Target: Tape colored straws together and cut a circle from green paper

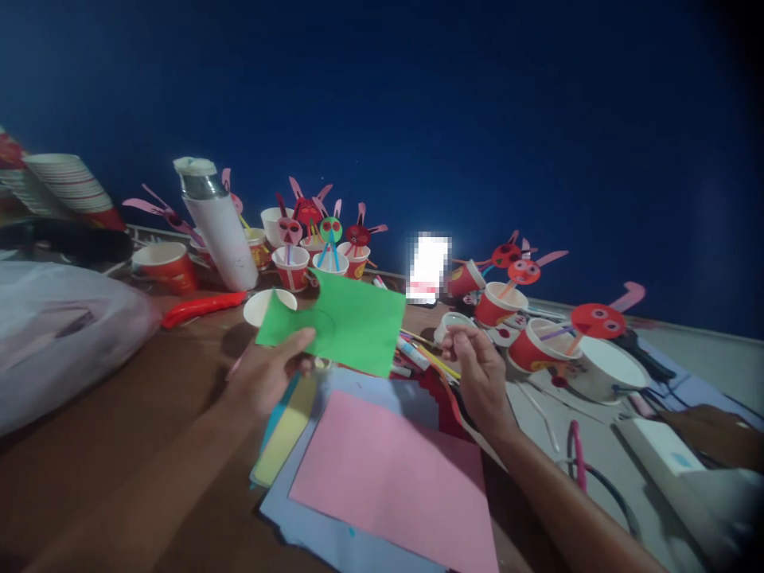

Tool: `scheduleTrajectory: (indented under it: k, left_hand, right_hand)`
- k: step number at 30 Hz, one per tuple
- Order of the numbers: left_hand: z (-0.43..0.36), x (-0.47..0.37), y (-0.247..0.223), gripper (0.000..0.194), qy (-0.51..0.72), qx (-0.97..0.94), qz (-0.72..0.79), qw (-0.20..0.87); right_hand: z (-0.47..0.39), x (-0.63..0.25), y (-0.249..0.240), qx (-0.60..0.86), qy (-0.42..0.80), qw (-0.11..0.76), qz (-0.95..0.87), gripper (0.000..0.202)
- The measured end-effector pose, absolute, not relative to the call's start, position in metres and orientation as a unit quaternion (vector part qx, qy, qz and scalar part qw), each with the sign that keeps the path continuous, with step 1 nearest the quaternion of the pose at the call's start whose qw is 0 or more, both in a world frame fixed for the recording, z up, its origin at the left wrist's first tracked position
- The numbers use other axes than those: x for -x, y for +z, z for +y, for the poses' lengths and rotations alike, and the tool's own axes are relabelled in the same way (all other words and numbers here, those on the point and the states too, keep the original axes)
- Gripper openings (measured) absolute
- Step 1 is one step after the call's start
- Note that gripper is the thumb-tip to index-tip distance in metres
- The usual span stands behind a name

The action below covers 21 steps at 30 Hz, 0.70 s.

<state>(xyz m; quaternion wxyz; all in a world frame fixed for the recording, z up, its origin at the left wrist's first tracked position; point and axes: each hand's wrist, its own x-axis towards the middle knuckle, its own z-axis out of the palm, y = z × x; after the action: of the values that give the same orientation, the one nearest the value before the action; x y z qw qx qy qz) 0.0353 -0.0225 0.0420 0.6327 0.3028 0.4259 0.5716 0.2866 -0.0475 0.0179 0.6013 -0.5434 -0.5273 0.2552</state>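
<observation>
My left hand holds a green paper sheet between thumb and fingers, left of centre. The sheet has a curved cut in its top left edge and a faint drawn circle near my thumb. Raised at right of centre, my right hand has its fingers pinched together in front of a small clear cup; what they hold, if anything, is too small to name. Below both hands a pink sheet lies on light blue sheets, with yellow paper at their left.
Paper cups with rabbit-like paper faces line the back. A white bottle and red cutter stand and lie at left, near a plastic bag. Another person's hand is at right. Markers lie behind the sheets.
</observation>
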Motion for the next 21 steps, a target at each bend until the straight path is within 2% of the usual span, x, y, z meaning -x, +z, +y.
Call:
scheduleTrajectory:
  k: [2, 7, 10, 13, 16, 21]
  left_hand:
    - [-0.017, -0.03, 0.046, 0.031, 0.6, -0.281, 0.416, 0.623]
    - [-0.012, -0.025, 0.049, 0.033, 0.621, -0.288, 0.403, 0.608]
    - [-0.012, -0.024, 0.049, 0.034, 0.637, -0.289, 0.384, 0.603]
    - [-0.01, -0.023, 0.047, 0.034, 0.643, -0.279, 0.378, 0.605]
    - [-0.009, -0.022, 0.046, 0.033, 0.647, -0.272, 0.387, 0.599]
    - [-0.009, -0.026, 0.052, 0.031, 0.663, -0.272, 0.407, 0.567]
  right_hand:
    - [-0.044, -0.291, 0.02, 0.564, 0.228, 0.582, -0.54, 0.018]
    - [-0.045, -0.298, 0.019, 0.599, 0.17, 0.458, -0.634, 0.021]
    - [-0.044, -0.307, 0.023, 0.619, 0.088, 0.408, -0.665, 0.023]
    - [-0.043, -0.316, 0.033, 0.658, 0.004, 0.234, -0.715, 0.022]
    - [-0.045, -0.321, 0.04, 0.684, -0.028, 0.05, -0.727, 0.024]
    - [-0.047, -0.339, 0.042, 0.691, -0.027, -0.1, -0.715, 0.019]
